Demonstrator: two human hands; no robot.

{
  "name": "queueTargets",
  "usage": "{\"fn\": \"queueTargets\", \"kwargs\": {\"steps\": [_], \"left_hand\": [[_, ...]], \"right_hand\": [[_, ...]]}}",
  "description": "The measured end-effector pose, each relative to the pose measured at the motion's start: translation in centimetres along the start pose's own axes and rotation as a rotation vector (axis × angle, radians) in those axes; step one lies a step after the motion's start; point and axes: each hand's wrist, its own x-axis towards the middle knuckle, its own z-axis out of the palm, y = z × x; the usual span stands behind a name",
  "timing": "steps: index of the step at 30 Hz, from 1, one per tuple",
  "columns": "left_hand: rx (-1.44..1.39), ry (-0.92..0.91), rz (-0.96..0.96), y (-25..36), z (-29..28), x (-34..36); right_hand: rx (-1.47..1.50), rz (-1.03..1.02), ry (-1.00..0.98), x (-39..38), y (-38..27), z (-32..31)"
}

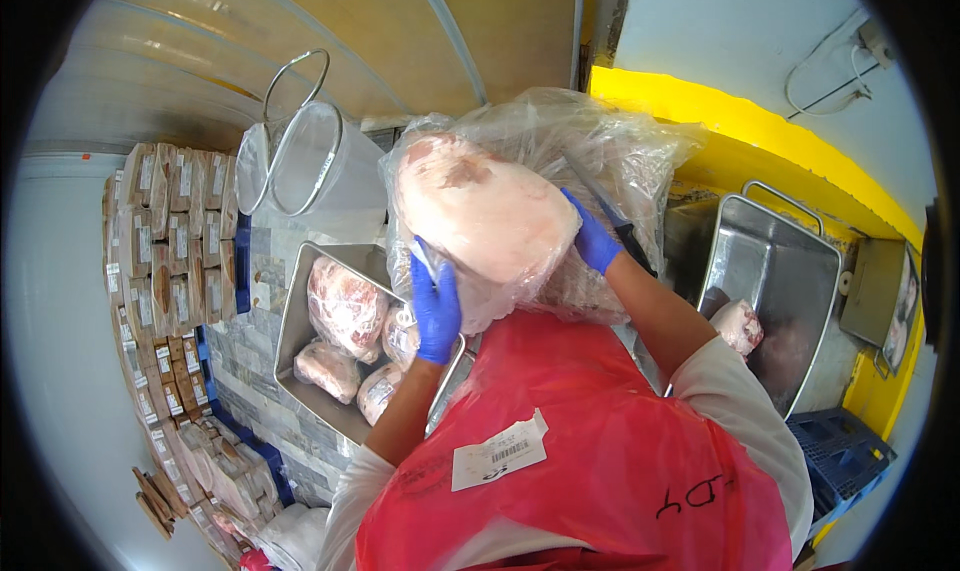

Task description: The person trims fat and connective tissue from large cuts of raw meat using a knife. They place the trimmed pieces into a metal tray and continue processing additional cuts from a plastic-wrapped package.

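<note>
On the red apron (610,401), a torn white barcode label (500,451) sits left, black handwritten letters (697,496) right; left of the apron, stacked boxes (160,256) bear white labels (180,239) too small to read.

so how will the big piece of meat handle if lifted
The big piece of meat is probably heavy, given its thick bulk. It may slip, since the pale surface looks smooth, and could roll on its rounded sides.

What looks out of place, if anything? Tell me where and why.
The white label on the red apron sits askew with a ragged edge, perhaps torn. A knife also lies beside the right hand, amid crumpled clear plastic, an odd spot for a blade.
</note>
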Motion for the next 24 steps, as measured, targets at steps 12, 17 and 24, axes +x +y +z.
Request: {"fn": "queueTargets", "kwargs": {"steps": [12, 17, 24], "left_hand": [[0.48, -0.054, 0.287, 6.8, 2.3, 13.4], [0.704, -0.074, 0.117, 4.1, 3.5, 11.5], [0.634, -0.171, 0.0, -1.5, -0.6, 7.8]], "right_hand": [[0.435, 0.226, -0.073, -4.3, 1.4, 5.8], [0.401, 0.495, 0.11, -8.6, 5.6, 0.3], [-0.931, -0.383, 0.326, -6.4, -2.3, -2.7]]}}
